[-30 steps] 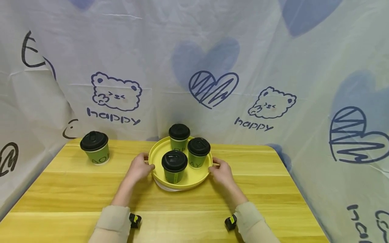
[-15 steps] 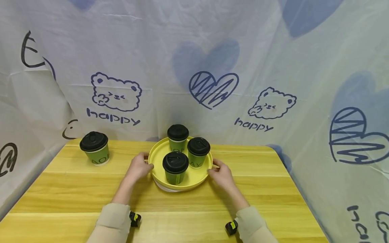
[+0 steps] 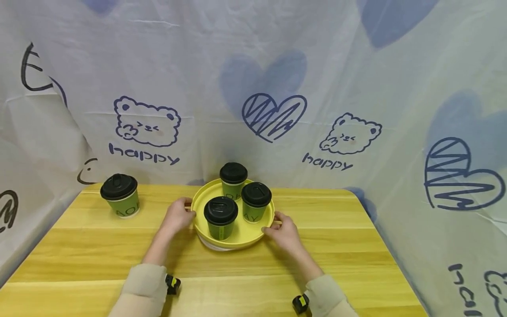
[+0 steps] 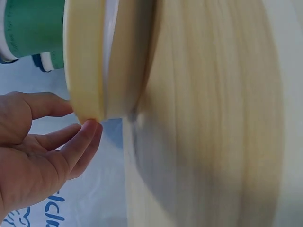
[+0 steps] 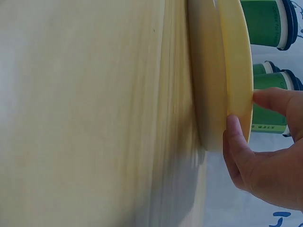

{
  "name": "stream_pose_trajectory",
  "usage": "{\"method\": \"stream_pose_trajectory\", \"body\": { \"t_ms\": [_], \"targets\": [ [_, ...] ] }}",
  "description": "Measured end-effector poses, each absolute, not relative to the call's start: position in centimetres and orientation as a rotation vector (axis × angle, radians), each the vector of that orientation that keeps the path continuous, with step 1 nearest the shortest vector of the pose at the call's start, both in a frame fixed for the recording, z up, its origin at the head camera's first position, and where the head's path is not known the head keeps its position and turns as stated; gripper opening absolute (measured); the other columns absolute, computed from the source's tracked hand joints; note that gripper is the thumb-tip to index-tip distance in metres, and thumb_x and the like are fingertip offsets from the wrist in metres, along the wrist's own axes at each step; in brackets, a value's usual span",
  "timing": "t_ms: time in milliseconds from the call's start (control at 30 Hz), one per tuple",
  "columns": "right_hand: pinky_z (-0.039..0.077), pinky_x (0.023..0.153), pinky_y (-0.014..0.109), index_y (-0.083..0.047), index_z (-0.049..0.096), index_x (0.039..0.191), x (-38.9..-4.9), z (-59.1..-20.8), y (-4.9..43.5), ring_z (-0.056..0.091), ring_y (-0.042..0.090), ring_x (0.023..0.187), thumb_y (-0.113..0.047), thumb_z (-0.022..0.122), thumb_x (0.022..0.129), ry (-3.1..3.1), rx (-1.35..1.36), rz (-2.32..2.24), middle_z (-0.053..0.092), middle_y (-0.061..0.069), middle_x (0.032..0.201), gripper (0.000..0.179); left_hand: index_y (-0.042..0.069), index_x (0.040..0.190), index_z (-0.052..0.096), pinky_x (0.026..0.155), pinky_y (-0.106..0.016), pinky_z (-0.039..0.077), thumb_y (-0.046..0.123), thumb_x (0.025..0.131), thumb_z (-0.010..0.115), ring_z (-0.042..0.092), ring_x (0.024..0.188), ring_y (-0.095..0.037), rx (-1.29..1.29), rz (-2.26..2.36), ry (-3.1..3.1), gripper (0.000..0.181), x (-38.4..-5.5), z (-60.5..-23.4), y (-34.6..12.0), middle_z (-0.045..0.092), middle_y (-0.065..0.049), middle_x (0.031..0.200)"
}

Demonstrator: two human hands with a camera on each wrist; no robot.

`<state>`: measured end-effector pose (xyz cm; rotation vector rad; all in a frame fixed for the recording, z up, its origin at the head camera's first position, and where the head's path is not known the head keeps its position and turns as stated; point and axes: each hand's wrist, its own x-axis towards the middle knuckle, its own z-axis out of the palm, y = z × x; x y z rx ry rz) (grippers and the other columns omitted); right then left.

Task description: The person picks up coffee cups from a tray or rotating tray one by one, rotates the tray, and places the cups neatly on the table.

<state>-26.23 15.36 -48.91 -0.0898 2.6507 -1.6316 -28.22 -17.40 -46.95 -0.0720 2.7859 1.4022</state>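
Observation:
A round yellow tray (image 3: 248, 235) sits on a paler round base (image 3: 214, 246) near the table's back edge. Three green paper coffee cups with black lids stand upright on it: a front cup (image 3: 220, 219), a right cup (image 3: 255, 203) and a back cup (image 3: 233, 179). My left hand (image 3: 179, 215) pinches the tray's left rim, thumb on top and fingers beneath, as the left wrist view shows. On the right side, my right hand (image 3: 284, 232) grips the rim between thumb and fingertips. Neither hand touches a cup.
Another lidded green coffee cup (image 3: 120, 196) stands at the table's back left. The wooden table (image 3: 237, 286) meets a printed white cloth (image 3: 222, 136) along its back, with more cloth at both sides.
The tray has turned slightly clockwise: the front cup moved left, the back cup right, the right cup nearer. My right hand moved slightly nearer with the rim. The view shifted a little.

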Motion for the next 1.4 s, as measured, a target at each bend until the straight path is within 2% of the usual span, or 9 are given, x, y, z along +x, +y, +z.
{"method": "stream_pose_trajectory", "body": {
  "t_ms": [167, 333, 500, 733, 933, 1200, 1400],
  "targets": [
    [0.051, 0.062, 0.022, 0.016, 0.046, 0.145, -25.9, -48.7, 15.1, 0.064, 0.013, 0.077, -0.005, 0.080, 0.084, 2.645, -0.106, -1.641, 0.059, 0.027, 0.125, 0.073, -0.016, 0.143, 0.046, 0.099, -0.048, 0.055, -0.001, 0.090, 0.063, 0.060, 0.124, -0.045, -0.070, 1.439, 2.730, 0.058, -27.2, -46.6, -17.4, 0.055, -0.034, 0.141],
    [0.050, 0.058, 0.020, 0.018, 0.046, 0.143, -25.5, -48.7, 14.7, 0.063, 0.011, 0.074, -0.006, 0.083, 0.082, 2.631, -0.113, -1.643, 0.060, 0.026, 0.119, 0.075, -0.016, 0.143, 0.046, 0.089, -0.041, 0.059, -0.006, 0.086, 0.068, 0.062, 0.119, -0.044, -0.056, 1.504, 2.670, 0.062, -26.2, -46.5, -17.1, 0.056, -0.035, 0.137],
    [0.056, 0.064, 0.022, 0.017, 0.047, 0.141, -25.3, -48.9, 14.6, 0.067, 0.016, 0.080, -0.007, 0.082, 0.083, 2.611, -0.108, -1.662, 0.060, 0.026, 0.115, 0.072, -0.014, 0.142, 0.048, 0.083, -0.037, 0.060, -0.006, 0.085, 0.069, 0.063, 0.115, -0.041, -0.067, 1.508, 2.663, 0.061, -26.0, -46.6, -16.9, 0.058, -0.034, 0.134],
    [0.061, 0.075, 0.033, 0.019, 0.042, 0.146, -26.0, -48.7, 15.0, 0.069, 0.031, 0.099, -0.010, 0.074, 0.089, 2.681, -0.060, -1.666, 0.058, 0.028, 0.124, 0.071, -0.017, 0.145, 0.044, 0.089, -0.040, 0.057, -0.004, 0.088, 0.067, 0.061, 0.120, -0.043, -0.067, 1.432, 2.700, 0.062, -26.5, -46.5, -17.0, 0.054, -0.035, 0.141],
    [0.060, 0.082, 0.036, 0.016, 0.047, 0.145, -27.8, -48.5, 15.3, 0.068, 0.037, 0.108, -0.004, 0.066, 0.091, 2.750, -0.079, -1.634, 0.060, 0.029, 0.133, 0.061, -0.017, 0.145, 0.043, 0.094, -0.044, 0.056, -0.003, 0.090, 0.066, 0.060, 0.120, -0.042, -0.073, 1.434, 2.684, 0.061, -27.1, -46.8, -17.4, 0.054, -0.034, 0.141],
    [0.054, 0.075, 0.028, 0.014, 0.046, 0.147, -29.3, -48.5, 15.6, 0.066, 0.034, 0.107, 0.004, 0.057, 0.089, 2.780, -0.094, -1.599, 0.058, 0.029, 0.137, 0.060, -0.018, 0.143, 0.046, 0.098, -0.048, 0.055, -0.005, 0.090, 0.064, 0.061, 0.121, -0.044, -0.048, 1.434, 2.715, 0.058, -27.9, -46.9, -17.6, 0.055, -0.035, 0.140],
    [0.050, 0.066, 0.022, 0.013, 0.051, 0.144, -29.5, -48.9, 15.8, 0.067, 0.026, 0.097, 0.007, 0.055, 0.088, 2.759, -0.093, -1.601, 0.063, 0.026, 0.133, 0.057, -0.018, 0.143, 0.046, 0.103, -0.051, 0.053, -0.005, 0.090, 0.063, 0.060, 0.122, -0.047, -0.049, 1.445, 2.727, 0.058, -28.0, -46.8, -17.6, 0.055, -0.036, 0.140]
  ]
}}
